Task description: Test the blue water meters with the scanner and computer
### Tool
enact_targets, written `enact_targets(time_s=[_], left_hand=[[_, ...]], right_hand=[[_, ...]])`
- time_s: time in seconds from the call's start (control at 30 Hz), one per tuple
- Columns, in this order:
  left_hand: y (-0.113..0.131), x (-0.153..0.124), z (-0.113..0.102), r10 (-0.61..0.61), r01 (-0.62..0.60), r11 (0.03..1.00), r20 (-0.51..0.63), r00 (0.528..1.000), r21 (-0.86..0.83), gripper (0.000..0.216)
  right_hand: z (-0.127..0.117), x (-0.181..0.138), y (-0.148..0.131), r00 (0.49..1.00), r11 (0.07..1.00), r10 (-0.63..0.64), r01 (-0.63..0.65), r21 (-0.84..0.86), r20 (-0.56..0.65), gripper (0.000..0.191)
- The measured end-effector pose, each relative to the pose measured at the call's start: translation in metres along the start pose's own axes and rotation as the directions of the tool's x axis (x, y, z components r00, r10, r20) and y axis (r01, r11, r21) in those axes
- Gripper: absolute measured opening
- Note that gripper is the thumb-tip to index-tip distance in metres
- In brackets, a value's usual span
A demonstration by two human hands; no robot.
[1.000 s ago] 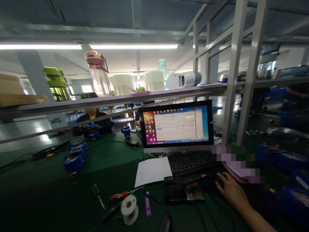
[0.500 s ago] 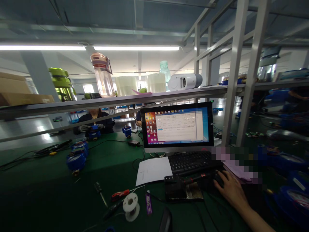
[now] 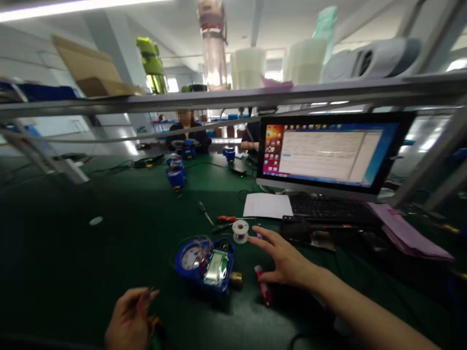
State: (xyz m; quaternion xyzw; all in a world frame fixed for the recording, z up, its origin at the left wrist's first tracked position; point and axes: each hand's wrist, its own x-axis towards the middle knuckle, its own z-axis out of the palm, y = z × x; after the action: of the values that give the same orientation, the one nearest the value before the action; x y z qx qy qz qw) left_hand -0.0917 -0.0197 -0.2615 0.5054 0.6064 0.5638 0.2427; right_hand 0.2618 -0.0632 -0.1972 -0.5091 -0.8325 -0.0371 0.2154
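My right hand (image 3: 288, 257) reaches over the bench with its fingers spread. Its thumb is at a small red tool (image 3: 264, 288); whether they touch I cannot tell. Just beyond its fingertips stands a white spool of wire (image 3: 240, 231). At the lower left my left hand (image 3: 129, 318) is closed, with a dark tip at its fingers and a green and orange handle below; the blur hides what it is. Between the hands lies a blue water meter (image 3: 207, 284), its housing open, showing a green circuit board (image 3: 216, 267), wires and a brass fitting (image 3: 236, 279).
A monitor (image 3: 324, 155), keyboard (image 3: 328, 208), white paper (image 3: 267, 205) and pink sheets (image 3: 410, 231) are at the right. A red-handled screwdriver (image 3: 226, 219) lies near the spool. Another blue meter (image 3: 175, 176) sits farther back. A shelf (image 3: 164, 101) crosses above; a co-worker (image 3: 188, 133) sits opposite.
The view has swung left and down. My right hand has left the mouse and come over beside the red tool. My left hand and the open blue meter have come into view.
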Motion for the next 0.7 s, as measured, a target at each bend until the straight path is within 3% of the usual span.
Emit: enact_targets(time_s=[0.07,0.13,0.23,0.43,0.57,0.7], left_hand=[[-0.012,0.0,-0.009,-0.037,0.037,0.999,0.051,0.998,0.004,0.048],[-0.021,0.0,-0.014,-0.06,0.056,0.998,0.086,0.994,0.039,0.047],[-0.031,-0.004,-0.014,-0.049,0.042,0.998,0.138,0.989,0.056,0.043],[-0.036,-0.009,-0.007,0.071,-0.079,0.996,0.157,0.985,0.043,0.032],[-0.036,-0.01,-0.008,0.097,-0.105,0.993,0.156,0.983,0.048,0.029],[-0.034,-0.011,-0.006,0.104,-0.117,0.99,0.167,0.98,0.072,0.029]], right_hand=[[0.013,0.026,-0.01,0.983,0.99,-0.075,0.052,0.135,0.169,0.101],[0.025,0.045,-0.017,0.963,0.969,-0.139,0.084,0.234,0.229,0.105],[0.04,0.06,-0.032,0.981,0.961,-0.11,0.063,0.269,0.162,0.1],[0.067,0.079,-0.088,0.995,0.992,0.084,-0.077,0.103,-0.059,0.086],[0.085,0.113,-0.109,0.99,0.988,0.143,-0.143,0.049,0.003,0.075],[0.096,0.151,-0.107,0.98,0.978,0.191,-0.195,0.075,0.058,0.071]])
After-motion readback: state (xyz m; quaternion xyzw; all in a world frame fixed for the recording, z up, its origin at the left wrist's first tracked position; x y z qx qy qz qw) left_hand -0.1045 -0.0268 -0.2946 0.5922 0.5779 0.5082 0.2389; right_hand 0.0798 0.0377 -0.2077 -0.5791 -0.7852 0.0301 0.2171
